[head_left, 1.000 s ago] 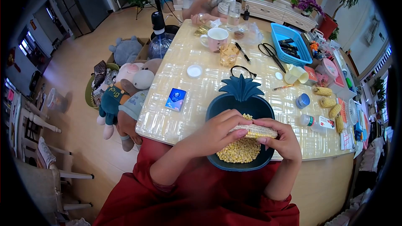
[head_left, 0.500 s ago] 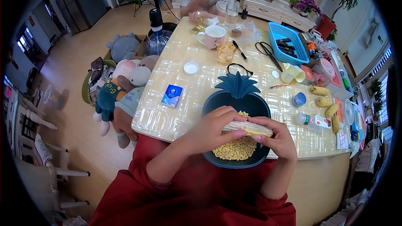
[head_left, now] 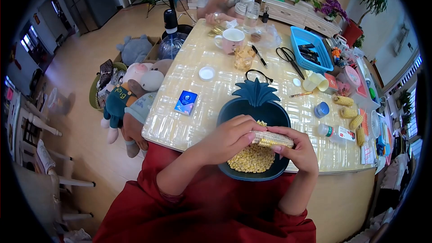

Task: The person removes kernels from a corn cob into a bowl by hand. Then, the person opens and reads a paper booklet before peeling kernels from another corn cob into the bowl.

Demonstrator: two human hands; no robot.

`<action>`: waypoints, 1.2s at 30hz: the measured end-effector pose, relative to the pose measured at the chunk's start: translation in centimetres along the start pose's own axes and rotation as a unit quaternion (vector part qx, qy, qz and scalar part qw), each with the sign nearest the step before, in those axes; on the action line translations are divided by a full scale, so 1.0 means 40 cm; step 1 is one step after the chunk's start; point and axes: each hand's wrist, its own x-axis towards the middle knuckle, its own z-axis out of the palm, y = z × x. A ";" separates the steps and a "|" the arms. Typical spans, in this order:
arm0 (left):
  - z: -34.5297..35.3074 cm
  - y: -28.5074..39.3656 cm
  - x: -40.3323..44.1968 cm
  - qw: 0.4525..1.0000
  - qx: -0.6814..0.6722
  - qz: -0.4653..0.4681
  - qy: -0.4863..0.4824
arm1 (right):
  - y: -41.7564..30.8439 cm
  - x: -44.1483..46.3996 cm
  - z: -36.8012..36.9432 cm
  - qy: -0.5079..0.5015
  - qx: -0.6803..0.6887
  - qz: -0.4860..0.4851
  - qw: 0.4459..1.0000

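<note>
Between my two hands an ear of corn [head_left: 272, 139] lies sideways above a dark blue pineapple-shaped bowl [head_left: 281, 108]. Much of the ear is bare pale cob, with some yellow kernels left along its lower side. My left hand [head_left: 229, 137] is closed on the left end, thumb and fingers pressed against the cob. Wrapped round the right end is my right hand [head_left: 297, 146], its thumb at the near side. Loose corn kernels [head_left: 251, 159] are heaped in the bowl beneath, partly hidden by my hands.
Several corn ears [head_left: 348, 112] lie at the right beside a plastic bottle [head_left: 335, 132] and blue cap [head_left: 321, 109]. Farther back are scissors [head_left: 290, 60], a blue basket [head_left: 310, 40] and a mug [head_left: 231, 41]. A blue packet [head_left: 186, 102] is at left. Another person [head_left: 225, 0] sits opposite.
My left hand has shifted slightly on the cob, its thumb now covering more of the left end. The view has moved a little. My right hand keeps its hold.
</note>
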 end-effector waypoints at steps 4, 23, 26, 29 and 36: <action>0.003 0.006 0.001 1.000 0.014 -0.020 -0.008 | 0.003 0.000 0.002 0.000 -0.009 0.002 1.000; 0.001 0.005 0.003 0.998 -0.020 -0.047 0.022 | -0.003 0.019 0.019 0.003 -0.004 -0.014 1.000; 0.004 -0.002 0.003 0.998 -0.032 -0.050 0.030 | 0.000 0.021 0.017 0.004 -0.009 -0.016 1.000; 0.003 -0.001 0.003 0.998 -0.036 -0.037 0.030 | -0.001 0.022 0.017 0.008 -0.009 -0.015 1.000; 0.001 0.013 0.008 0.998 -0.030 -0.048 0.008 | 0.029 0.018 -0.026 -0.019 0.084 -0.050 0.995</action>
